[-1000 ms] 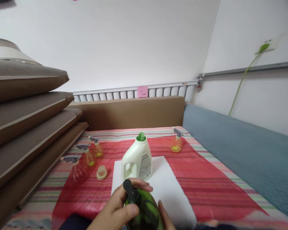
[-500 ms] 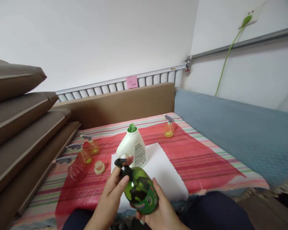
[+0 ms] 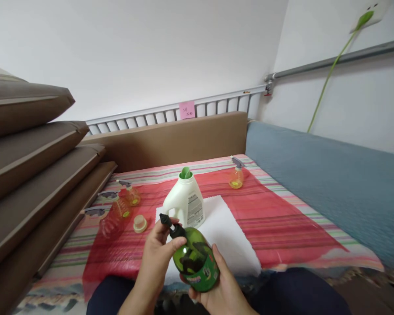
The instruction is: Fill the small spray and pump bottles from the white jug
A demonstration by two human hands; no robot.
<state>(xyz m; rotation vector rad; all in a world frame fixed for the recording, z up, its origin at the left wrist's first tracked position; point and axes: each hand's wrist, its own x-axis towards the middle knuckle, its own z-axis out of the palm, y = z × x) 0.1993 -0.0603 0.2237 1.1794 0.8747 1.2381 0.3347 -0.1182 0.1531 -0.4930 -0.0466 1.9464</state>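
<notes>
A green round pump bottle with a black pump head is held tilted above my lap. My right hand cups its base from below, fingers wrapped round it. My left hand pinches the neck and black pump head at the top. Just beyond stands a white detergent jug with an open green spout, resting on a white cloth.
A red sheet covers a striped mat. At the left lie three small orange spray bottles and a beige cap; another orange spray bottle stands at the back right. Brown cushions are stacked on the left, blue fabric on the right.
The green bottle has come up from the bottom edge into full view, held in both hands. The view tilted down, then shifted slightly; the pump head now points more to the left.
</notes>
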